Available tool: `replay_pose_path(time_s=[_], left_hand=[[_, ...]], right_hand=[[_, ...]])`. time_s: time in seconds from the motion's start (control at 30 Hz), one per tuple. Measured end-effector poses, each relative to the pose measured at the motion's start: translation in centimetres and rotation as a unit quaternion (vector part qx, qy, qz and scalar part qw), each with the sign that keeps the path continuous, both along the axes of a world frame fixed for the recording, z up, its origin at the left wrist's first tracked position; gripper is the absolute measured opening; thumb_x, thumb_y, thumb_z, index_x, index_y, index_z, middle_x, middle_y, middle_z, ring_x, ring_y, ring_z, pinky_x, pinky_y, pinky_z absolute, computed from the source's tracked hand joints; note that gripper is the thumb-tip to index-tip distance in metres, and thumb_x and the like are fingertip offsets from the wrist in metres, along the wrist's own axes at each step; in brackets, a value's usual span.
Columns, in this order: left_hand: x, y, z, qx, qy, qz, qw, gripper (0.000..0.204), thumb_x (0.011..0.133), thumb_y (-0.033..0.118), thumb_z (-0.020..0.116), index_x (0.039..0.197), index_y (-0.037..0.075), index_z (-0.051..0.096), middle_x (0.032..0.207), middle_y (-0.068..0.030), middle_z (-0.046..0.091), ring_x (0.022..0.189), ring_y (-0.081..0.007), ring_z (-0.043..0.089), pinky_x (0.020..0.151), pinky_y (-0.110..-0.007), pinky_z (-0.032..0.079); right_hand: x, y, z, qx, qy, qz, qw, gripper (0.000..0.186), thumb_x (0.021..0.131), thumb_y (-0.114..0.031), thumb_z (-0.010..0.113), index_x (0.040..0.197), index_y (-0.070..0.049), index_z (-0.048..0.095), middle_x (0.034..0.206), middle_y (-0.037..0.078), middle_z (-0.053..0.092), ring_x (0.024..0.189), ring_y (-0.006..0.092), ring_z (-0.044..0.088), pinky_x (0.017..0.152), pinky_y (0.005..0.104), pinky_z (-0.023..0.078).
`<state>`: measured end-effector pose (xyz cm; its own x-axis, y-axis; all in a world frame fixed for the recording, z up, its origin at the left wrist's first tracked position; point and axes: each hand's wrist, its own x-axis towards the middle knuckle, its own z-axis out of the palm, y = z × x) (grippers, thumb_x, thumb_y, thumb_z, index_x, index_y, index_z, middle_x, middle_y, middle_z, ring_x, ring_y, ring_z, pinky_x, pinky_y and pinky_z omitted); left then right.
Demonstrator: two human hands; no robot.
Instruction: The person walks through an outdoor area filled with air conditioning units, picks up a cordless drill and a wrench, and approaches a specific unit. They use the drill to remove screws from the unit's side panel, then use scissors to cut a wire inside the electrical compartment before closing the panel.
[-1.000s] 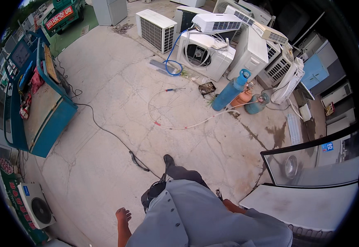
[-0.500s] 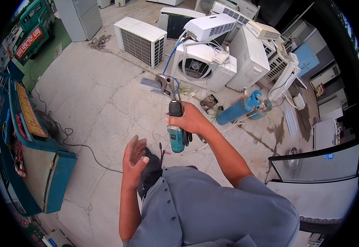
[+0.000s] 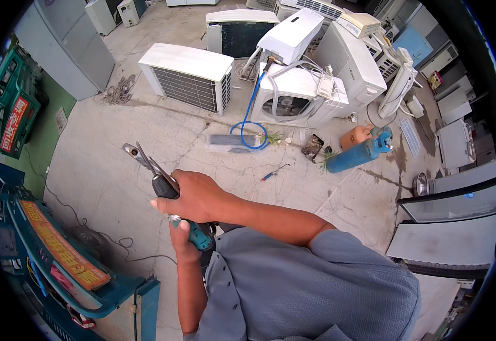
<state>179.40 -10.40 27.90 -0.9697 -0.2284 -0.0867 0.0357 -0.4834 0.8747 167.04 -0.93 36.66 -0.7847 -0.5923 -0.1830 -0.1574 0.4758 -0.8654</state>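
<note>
Orange sign (image 3: 63, 245) on teal machine — red-white label (image 3: 13, 123) far left.

Cracked concrete floor (image 3: 145, 142) bears air-conditioner units (image 3: 188, 74), blue cylinder (image 3: 356, 156), perhaps a screwdriver (image 3: 268, 176).

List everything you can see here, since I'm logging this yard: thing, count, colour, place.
Cordless drill: one, black and teal, in both hands.
Wrench: one, silvery, by the drill's tip.
Air-conditioner units: several, white, upper middle.
Gas cylinder: one, blue, lying right of centre.
Hose: one, blue, looped before the units.
Cart: one, teal, lower left.
Cabinet: one, grey, upper left.
Right hand: grips the drill.
Left hand: under the drill's handle.
</note>
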Motion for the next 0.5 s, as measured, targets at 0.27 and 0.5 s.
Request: replay_pose_path(time_s=[0.27,0.5], left_hand=[[-13.7,-19.0,3.0,0.067,-0.054,0.049,0.995,0.072,0.094,0.054,0.058,0.140,-0.001,0.046,0.130,-0.0130,0.061,0.113,-0.0260,0.064,0.095,-0.040,0.053],[-24.0,-31.0,2.2,0.131,-0.060,0.172,0.974,0.065,0.095,0.053,0.054,0.134,0.001,0.052,0.120,-0.0126,0.066,0.105,-0.0254,0.067,0.089,-0.038,0.056]], right_hand=[[-16.6,-20.3,-0.1,-0.069,0.000,0.006,0.998,0.075,0.081,-0.071,0.070,0.084,0.004,0.059,0.080,0.023,0.066,0.072,0.0338,0.068,0.064,0.0425,0.052],[-26.7,-35.6,-2.4,-0.068,-0.064,0.035,0.995,0.072,0.081,-0.068,0.070,0.086,0.004,0.061,0.084,0.024,0.066,0.081,0.0381,0.067,0.075,0.0467,0.051]])
